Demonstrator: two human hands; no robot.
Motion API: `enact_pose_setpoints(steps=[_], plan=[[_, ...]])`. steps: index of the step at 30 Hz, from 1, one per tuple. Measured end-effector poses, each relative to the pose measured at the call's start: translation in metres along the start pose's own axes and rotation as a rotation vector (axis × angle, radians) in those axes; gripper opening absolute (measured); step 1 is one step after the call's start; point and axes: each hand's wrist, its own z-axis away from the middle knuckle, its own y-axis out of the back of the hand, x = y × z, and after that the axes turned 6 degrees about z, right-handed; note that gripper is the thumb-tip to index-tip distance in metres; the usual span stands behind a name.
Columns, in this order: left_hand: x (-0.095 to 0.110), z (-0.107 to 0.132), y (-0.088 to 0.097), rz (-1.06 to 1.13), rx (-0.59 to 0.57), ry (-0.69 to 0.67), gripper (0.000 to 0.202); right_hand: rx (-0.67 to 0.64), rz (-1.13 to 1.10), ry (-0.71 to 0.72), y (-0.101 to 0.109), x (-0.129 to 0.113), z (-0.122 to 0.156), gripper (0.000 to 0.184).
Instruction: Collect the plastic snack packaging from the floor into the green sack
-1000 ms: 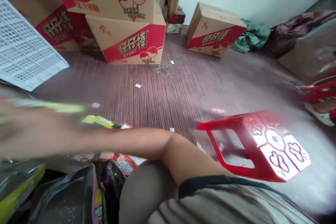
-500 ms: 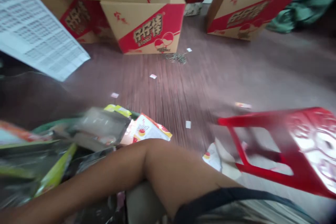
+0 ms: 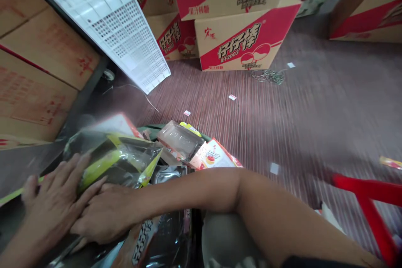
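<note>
At the lower left, my left hand (image 3: 52, 199) lies spread over clear plastic packaging (image 3: 128, 157) with yellow-green edges. Its thumb reaches toward my right hand (image 3: 106, 211), which comes in from the right with fingers bent together low on the same packaging. What those fingers hold, if anything, is hidden. Just beside my right hand lies a dark, glossy package (image 3: 163, 238) with Chinese lettering. Beyond my forearm are a clear plastic tray (image 3: 180, 140) and a white and orange printed wrapper (image 3: 216, 155), piled on something green at its rim.
Printed cartons (image 3: 245, 46) are stacked at the back, with more cartons (image 3: 40, 67) at the left. A white printed sheet (image 3: 122, 33) hangs down beside them. A red plastic stool (image 3: 370, 209) stands at the right. Tangled string (image 3: 270, 76) and paper scraps lie on the brown floor (image 3: 282, 121).
The view has swung to the left, so boxes, sheet and stool sit farther right. Both my hands now show at the lower left; before, only my right arm was in view.
</note>
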Motion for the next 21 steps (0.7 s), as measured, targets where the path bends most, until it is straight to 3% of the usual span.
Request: enact_pose_setpoints(steps=[2,3,4,6,7,9,11,14,17,21], plan=[[0.003,0.009,-0.012,-0.068,0.039,-0.021,0.07,-0.086,-0.178,0.093,0.019,0.009,0.022,0.021],[0.005,0.014,-0.016,-0.098,0.054,-0.021,0.071,-0.042,-0.275,0.06,0.028,0.017,0.039,0.021],[0.007,0.019,-0.017,-0.119,0.061,-0.011,0.072,0.06,-0.299,-0.082,0.036,0.028,0.059,0.024],[0.011,0.026,-0.016,-0.123,0.044,0.037,0.072,0.373,-0.066,-0.737,0.043,0.059,0.113,0.029],[0.013,0.029,-0.015,-0.114,0.032,0.066,0.073,0.412,-0.007,-0.899,0.041,0.076,0.145,0.029],[0.016,0.03,-0.012,-0.095,0.01,0.123,0.075,0.441,0.066,-1.118,0.026,0.108,0.214,0.034],[0.017,0.03,-0.011,-0.084,-0.002,0.16,0.078,0.438,0.132,-1.327,-0.005,0.128,0.278,0.038],[0.017,0.029,-0.01,-0.076,-0.022,0.184,0.081,0.367,0.135,-1.443,-0.066,0.133,0.337,0.024],[0.015,0.03,-0.009,-0.076,-0.04,0.192,0.087,0.36,0.112,-1.482,-0.115,0.126,0.335,0.025],[0.014,0.035,-0.01,-0.098,-0.032,0.162,0.079,0.357,0.048,-1.391,-0.143,0.12,0.271,0.035]])
